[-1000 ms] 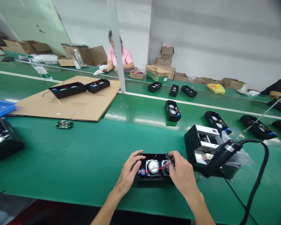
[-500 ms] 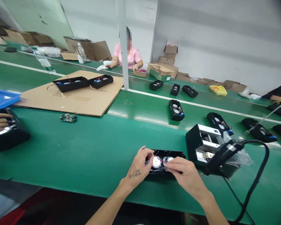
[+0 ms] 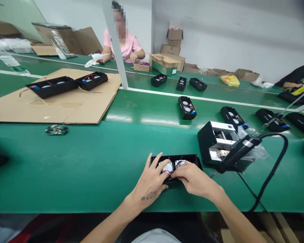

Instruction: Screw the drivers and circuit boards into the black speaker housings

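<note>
A black speaker housing (image 3: 192, 158) lies on the green bench in front of me, its open side up. Two round silver speakers sit in it, a left one (image 3: 168, 167) and a right one (image 3: 179, 163). My left hand (image 3: 150, 182) rests across the housing's left end with fingers spread, some of them over the left speaker. From the right, my right hand (image 3: 196, 179) reaches in, thumb and fingers pinched between the speakers. A thin red wire (image 3: 167, 172) leads to its fingertips, which partly hide it.
Right of the housing stands a black and silver machine (image 3: 206, 143), a black corded tool (image 3: 239, 153) leaning over it. A circuit board (image 3: 56, 130) lies at left, near a cardboard sheet (image 3: 88, 108) bearing two housings. Several housings line the bench's far side. A person in pink (image 3: 129, 47) sits opposite.
My left hand has gone from a pinch at the wire to spread fingers over the housing. My right fingertips have shifted left, between the speakers. The view has tilted down and turned right.
</note>
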Demonstrator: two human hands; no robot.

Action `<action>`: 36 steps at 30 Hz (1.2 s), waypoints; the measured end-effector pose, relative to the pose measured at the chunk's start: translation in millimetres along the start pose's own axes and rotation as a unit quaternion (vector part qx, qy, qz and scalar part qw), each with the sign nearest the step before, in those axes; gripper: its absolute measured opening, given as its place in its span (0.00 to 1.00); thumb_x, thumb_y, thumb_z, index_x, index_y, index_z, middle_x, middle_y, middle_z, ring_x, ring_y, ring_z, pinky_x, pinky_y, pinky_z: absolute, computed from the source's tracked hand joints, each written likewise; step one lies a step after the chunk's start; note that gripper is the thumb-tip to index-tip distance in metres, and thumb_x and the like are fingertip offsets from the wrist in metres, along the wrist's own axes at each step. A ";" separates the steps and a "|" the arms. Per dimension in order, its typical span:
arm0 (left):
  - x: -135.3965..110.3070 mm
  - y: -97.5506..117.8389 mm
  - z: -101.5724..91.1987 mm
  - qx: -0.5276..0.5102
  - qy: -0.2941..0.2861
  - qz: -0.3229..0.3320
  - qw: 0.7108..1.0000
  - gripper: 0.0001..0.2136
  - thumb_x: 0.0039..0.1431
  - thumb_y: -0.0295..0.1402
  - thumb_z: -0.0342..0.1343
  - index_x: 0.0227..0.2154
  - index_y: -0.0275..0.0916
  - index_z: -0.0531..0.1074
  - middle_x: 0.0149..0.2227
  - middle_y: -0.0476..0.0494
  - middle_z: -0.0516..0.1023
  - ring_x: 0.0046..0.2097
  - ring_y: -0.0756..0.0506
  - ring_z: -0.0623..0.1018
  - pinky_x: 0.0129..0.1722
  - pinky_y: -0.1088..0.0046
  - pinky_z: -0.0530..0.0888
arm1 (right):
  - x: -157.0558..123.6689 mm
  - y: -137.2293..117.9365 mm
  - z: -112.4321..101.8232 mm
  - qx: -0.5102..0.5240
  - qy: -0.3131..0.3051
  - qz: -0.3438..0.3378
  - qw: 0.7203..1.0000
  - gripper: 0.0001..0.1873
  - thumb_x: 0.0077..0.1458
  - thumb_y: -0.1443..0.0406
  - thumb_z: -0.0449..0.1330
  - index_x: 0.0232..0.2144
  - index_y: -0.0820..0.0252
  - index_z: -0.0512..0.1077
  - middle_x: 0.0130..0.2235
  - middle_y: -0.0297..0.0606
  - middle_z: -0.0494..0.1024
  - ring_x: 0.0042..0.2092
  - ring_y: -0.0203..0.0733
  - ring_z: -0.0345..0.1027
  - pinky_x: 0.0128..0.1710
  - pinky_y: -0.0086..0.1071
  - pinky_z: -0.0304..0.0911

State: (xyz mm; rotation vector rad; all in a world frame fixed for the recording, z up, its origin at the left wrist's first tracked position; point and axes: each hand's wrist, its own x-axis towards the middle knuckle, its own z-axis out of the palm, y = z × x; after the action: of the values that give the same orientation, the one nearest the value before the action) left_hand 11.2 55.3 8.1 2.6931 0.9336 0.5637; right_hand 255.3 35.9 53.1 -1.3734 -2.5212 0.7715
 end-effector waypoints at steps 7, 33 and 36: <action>2.2 -4.2 8.0 -0.005 0.008 0.033 0.999 0.15 0.59 0.28 0.73 0.49 0.40 0.80 0.62 0.39 0.80 0.75 0.20 0.63 0.72 0.19 0.53 | -7.9 -19.0 24.7 -0.110 0.028 -0.010 0.993 0.19 0.58 0.81 0.55 0.46 0.62 0.77 0.42 0.43 0.86 0.41 0.48 0.78 0.51 0.44 0.65; 6.3 -10.0 14.5 0.000 -0.020 0.022 1.000 0.10 0.60 0.34 0.74 0.42 0.41 0.83 0.57 0.39 0.82 0.76 0.22 0.61 0.73 0.22 0.46 | 1.7 -18.5 28.9 -0.101 -0.019 0.052 0.993 0.23 0.59 0.82 0.53 0.49 0.63 0.80 0.42 0.47 0.86 0.44 0.48 0.79 0.54 0.42 0.60; 21.0 -20.5 7.1 -0.020 -0.063 0.022 0.998 0.13 0.58 0.36 0.75 0.45 0.44 0.84 0.58 0.41 0.82 0.77 0.21 0.60 0.72 0.22 0.46 | 14.8 -17.2 8.9 -0.050 -0.028 0.086 0.995 0.24 0.56 0.80 0.58 0.49 0.58 0.83 0.41 0.44 0.88 0.42 0.48 0.80 0.46 0.37 0.63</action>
State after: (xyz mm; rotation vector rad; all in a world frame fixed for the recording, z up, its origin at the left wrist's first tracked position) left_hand 18.3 83.6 0.7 2.6833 0.8234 0.4099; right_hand 231.0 37.2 53.0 -1.6404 -2.5400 0.7326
